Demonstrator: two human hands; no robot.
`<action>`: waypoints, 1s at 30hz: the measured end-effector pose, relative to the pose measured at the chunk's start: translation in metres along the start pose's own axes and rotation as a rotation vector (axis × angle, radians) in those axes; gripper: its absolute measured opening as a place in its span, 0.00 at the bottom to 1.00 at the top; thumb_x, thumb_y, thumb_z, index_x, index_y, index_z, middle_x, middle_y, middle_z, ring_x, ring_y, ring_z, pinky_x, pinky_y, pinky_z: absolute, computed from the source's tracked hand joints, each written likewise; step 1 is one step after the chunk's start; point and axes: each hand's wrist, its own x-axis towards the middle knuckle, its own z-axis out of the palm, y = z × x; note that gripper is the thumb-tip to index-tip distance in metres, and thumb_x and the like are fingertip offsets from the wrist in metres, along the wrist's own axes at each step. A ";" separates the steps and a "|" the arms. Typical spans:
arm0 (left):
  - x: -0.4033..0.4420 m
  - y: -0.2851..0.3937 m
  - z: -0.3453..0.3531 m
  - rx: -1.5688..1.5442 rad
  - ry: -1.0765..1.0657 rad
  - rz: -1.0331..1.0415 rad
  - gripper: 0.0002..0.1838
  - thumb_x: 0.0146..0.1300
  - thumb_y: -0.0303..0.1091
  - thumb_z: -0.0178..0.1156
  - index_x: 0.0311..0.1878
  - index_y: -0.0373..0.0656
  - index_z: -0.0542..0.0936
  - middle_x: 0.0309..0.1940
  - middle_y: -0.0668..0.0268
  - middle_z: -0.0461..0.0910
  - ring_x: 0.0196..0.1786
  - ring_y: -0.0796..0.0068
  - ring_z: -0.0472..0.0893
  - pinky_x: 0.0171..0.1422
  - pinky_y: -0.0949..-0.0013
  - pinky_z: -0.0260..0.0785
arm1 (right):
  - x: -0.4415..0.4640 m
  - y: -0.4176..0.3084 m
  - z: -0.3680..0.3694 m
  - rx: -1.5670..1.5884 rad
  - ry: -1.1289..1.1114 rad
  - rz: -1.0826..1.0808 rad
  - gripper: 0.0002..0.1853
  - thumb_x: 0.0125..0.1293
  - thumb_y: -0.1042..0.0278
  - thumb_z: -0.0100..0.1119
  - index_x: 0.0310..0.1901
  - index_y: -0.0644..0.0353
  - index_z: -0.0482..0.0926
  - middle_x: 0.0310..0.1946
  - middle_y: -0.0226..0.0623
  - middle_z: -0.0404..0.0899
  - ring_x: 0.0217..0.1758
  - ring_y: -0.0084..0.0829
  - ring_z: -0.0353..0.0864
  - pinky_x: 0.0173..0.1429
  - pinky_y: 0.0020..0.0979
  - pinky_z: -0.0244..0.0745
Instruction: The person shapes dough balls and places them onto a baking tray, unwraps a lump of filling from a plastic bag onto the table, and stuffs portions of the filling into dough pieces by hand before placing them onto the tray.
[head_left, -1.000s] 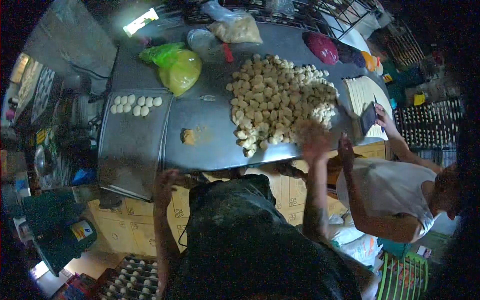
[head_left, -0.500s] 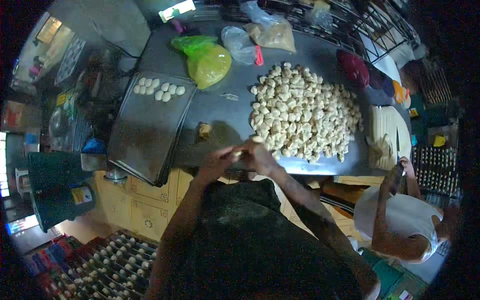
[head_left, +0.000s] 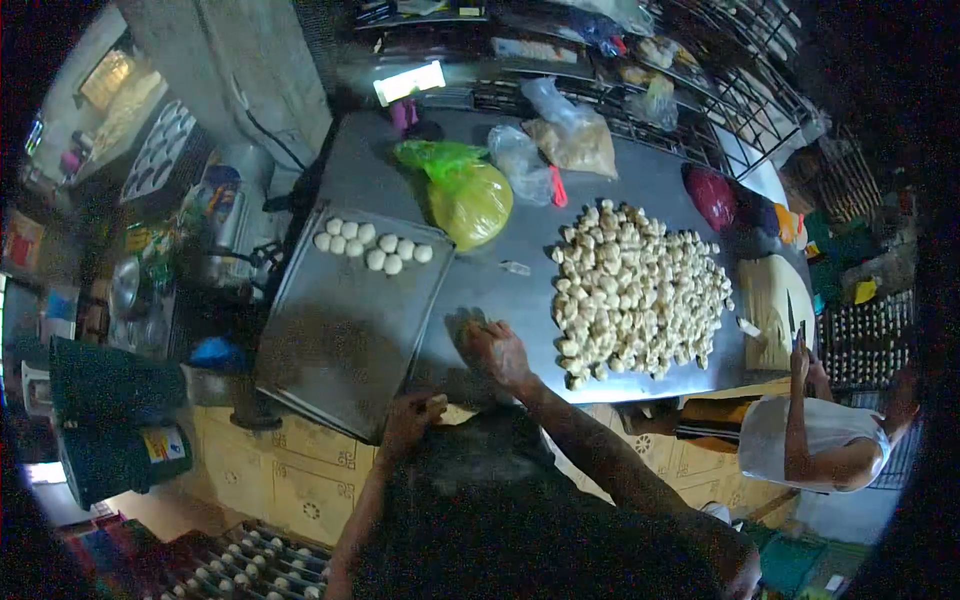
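Observation:
My right hand (head_left: 500, 358) is over the dark table (head_left: 525, 300), its bent fingers down where a small brown lump lay, mostly covering that spot. Close to my body, by the tray's near corner, my left hand (head_left: 412, 418) is curled; whatever is in its fingers is too small to make out. A large heap of small pale dough pieces (head_left: 640, 300) spreads to the right of my right hand. On the left lies a flat metal tray (head_left: 335, 330), with several round white dough balls (head_left: 375, 245) grouped at its far end.
A green-yellow plastic bag (head_left: 468, 205), clear bags (head_left: 575, 140) and a dark red bundle (head_left: 710, 195) stand along the back. At the right, a person in a white top (head_left: 800, 440) holds a knife over a pale dough slab (head_left: 770, 290). Dark green bins (head_left: 120, 410) stand left.
My hands, together before, are now apart: the right has reached forward to the brown lump, the left has drawn back toward my body. The view has shifted, so the table appears lower and farther right.

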 end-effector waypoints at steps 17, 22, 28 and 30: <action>0.031 -0.047 0.051 0.231 0.346 0.511 0.16 0.67 0.42 0.64 0.37 0.35 0.85 0.27 0.57 0.83 0.29 0.67 0.82 0.37 0.63 0.74 | -0.006 0.011 0.000 -0.956 0.272 -0.458 0.15 0.62 0.68 0.55 0.50 0.55 0.81 0.52 0.40 0.81 0.57 0.41 0.78 0.51 0.47 0.77; 0.026 -0.041 0.084 0.700 0.446 -0.153 0.17 0.69 0.41 0.61 0.47 0.34 0.83 0.37 0.54 0.85 0.37 0.66 0.84 0.43 0.61 0.76 | -0.016 -0.001 -0.051 -0.320 0.214 -0.431 0.08 0.65 0.68 0.56 0.43 0.54 0.83 0.46 0.42 0.84 0.55 0.43 0.80 0.50 0.46 0.79; 0.057 -0.153 0.078 0.826 0.262 0.099 0.24 0.70 0.40 0.59 0.63 0.34 0.73 0.54 0.51 0.81 0.49 0.64 0.82 0.53 0.59 0.74 | -0.040 -0.008 -0.100 0.548 -0.114 0.009 0.12 0.70 0.62 0.55 0.38 0.62 0.81 0.43 0.46 0.83 0.53 0.50 0.80 0.58 0.43 0.74; 0.066 -0.078 0.101 0.872 0.284 0.686 0.27 0.71 0.39 0.58 0.68 0.34 0.69 0.57 0.52 0.79 0.52 0.63 0.80 0.57 0.57 0.73 | -0.049 0.007 -0.082 0.644 -0.166 0.166 0.14 0.71 0.60 0.54 0.37 0.63 0.81 0.46 0.46 0.82 0.53 0.51 0.79 0.59 0.42 0.73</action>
